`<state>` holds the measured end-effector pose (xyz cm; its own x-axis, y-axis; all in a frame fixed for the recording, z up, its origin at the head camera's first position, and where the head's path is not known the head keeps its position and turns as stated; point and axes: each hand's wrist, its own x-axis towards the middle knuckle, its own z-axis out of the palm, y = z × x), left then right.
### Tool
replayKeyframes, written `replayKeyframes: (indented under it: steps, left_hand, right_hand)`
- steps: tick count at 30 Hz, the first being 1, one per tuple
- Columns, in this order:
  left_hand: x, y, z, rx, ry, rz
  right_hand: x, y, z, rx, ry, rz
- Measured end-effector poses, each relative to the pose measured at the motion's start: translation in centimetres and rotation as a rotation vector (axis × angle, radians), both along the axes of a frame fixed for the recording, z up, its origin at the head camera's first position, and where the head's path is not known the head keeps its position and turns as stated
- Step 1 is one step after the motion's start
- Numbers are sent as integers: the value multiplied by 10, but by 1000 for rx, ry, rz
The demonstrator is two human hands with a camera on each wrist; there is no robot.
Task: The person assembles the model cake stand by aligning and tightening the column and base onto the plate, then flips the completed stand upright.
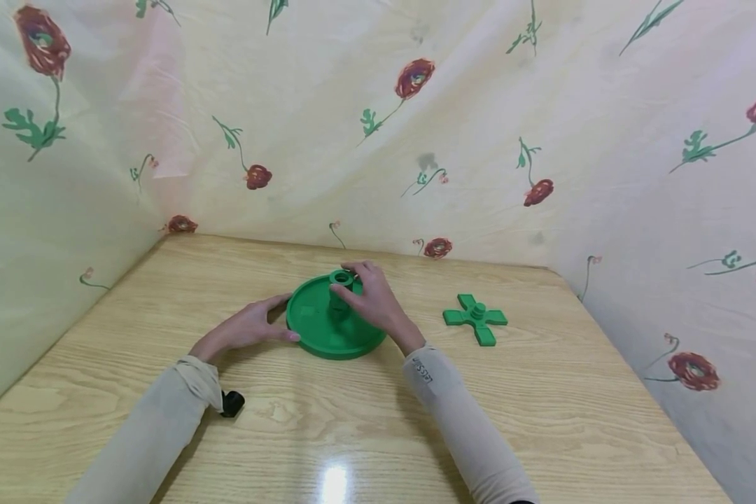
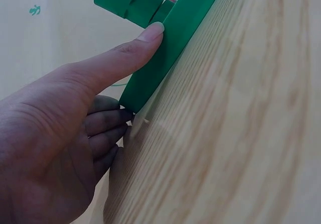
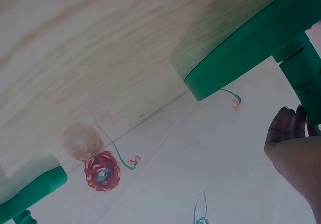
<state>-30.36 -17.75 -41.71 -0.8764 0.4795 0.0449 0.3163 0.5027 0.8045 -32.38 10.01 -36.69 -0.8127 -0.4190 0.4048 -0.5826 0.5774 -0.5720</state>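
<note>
A round green dish (image 1: 311, 315) with a raised rim lies on the wooden table. From its middle rises an upright hollow green cylinder (image 1: 339, 302), open at the top. My left hand (image 1: 252, 325) holds the dish's left rim, and in the left wrist view the thumb (image 2: 138, 48) lies against the rim's side with the fingertips at its edge. My right hand (image 1: 376, 299) grips the cylinder near its top, thumb on the near side and fingers behind. A seam shows low on the cylinder (image 2: 128, 3), above a narrower part at the dish.
A green cross-shaped piece (image 1: 477, 316) with a ridged knob in its centre lies to the right of the dish. A flower-patterned cloth (image 1: 315, 140) hangs behind the table (image 1: 542, 406) and along both sides. A small black object (image 1: 232, 404) sits at the left wrist.
</note>
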Motion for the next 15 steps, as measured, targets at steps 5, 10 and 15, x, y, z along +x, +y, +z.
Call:
replayKeyframes:
  steps: [5, 10, 15]
  left_hand:
    - [1, 0, 0, 15, -15, 0]
    - [2, 1, 1, 22, -32, 6]
    - [3, 1, 2, 19, -29, 3]
  right_hand:
    - [1, 0, 0, 3, -11, 0]
    - [0, 1, -1, 14, -9, 8]
    - [0, 0, -1, 28, -18, -38]
